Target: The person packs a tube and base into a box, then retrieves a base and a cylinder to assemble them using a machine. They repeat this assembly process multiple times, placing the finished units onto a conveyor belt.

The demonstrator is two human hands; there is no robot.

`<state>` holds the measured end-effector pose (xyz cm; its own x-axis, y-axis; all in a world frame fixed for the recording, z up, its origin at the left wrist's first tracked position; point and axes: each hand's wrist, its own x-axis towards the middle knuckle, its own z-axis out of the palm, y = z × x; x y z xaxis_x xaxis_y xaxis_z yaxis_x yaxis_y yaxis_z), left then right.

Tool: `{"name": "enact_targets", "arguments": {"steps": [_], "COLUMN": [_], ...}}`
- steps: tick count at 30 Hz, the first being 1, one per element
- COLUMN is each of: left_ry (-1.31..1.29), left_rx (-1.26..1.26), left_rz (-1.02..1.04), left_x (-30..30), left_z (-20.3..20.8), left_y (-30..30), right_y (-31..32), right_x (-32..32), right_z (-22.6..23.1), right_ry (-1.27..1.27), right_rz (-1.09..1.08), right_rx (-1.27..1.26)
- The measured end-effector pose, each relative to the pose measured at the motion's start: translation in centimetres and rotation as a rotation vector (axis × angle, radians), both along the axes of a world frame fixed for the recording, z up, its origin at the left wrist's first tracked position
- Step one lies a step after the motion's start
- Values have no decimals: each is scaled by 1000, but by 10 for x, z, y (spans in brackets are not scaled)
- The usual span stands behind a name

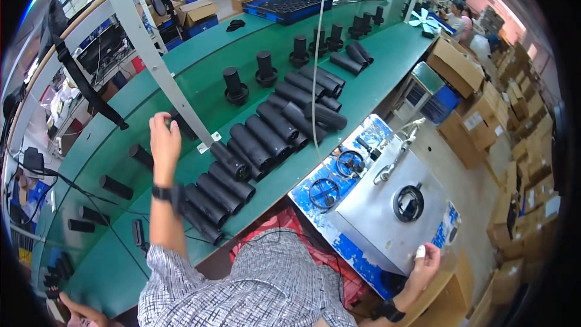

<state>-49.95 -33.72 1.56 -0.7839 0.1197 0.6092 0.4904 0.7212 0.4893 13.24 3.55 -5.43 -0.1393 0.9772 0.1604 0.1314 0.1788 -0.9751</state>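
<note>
My left hand is over the green belt, fingers bent and thumb apart, with nothing seen between them. Right beside it lies a black cylinder, partly behind a white post; whether they touch is unclear. My right hand hangs by the near right corner of a metal box fixture, fingers loosely curled and apart, one fingertip covered in white. This box has a round black-ringed opening on top. Rows of black tubes lie on the green bench in front of me, some stacked on others.
Black cylinders on round bases stand along the belt; several others lie at left. Two black handwheels sit on the blue-white machine table. A white post and hanging cable cross the bench. Cardboard boxes line the right.
</note>
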Motion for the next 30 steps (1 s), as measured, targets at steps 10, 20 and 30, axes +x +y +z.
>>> {"name": "enact_targets", "arguments": {"steps": [10, 20, 30], "left_ry": [-268, -97, -466], "left_rx": [-235, 517, 490], "left_rz": [-157, -596, -1608], "left_x": [-139, 125, 300], "left_z": [-52, 96, 49], "left_y": [-53, 33, 254], "right_y": [-9, -74, -60], "right_x": [-8, -60, -139], "right_z": [-15, 53, 110], "right_ry": [-46, 54, -252], "right_rz": [101, 238, 320], "right_rx": [88, 29, 236]}}
